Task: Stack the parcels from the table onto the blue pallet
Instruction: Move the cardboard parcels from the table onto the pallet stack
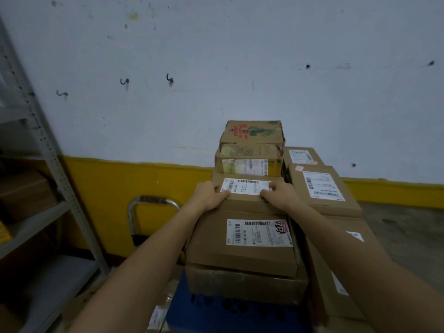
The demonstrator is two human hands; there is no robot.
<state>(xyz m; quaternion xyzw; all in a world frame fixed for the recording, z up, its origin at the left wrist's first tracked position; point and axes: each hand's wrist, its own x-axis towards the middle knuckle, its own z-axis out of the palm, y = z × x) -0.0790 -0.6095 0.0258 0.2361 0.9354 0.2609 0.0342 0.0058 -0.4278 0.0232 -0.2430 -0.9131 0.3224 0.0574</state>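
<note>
Head view, both hands (211, 194) gripping flat cardboard parcel (247, 192), blue pallet (216, 311)

Parcels (249, 239) sit stacked on the pallet (216, 313), a shelf rack (48, 164) to their left, wall (216, 68) behind.

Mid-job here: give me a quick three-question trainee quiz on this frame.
1. True or false: both hands grip one parcel.
2. The pallet is: A red, B blue, C grey.
3. Fill in: the metal shelf stands to the stack's ____.

Key: 1 true, left hand and right hand hold its sides. 2 B. 3 left.
</note>
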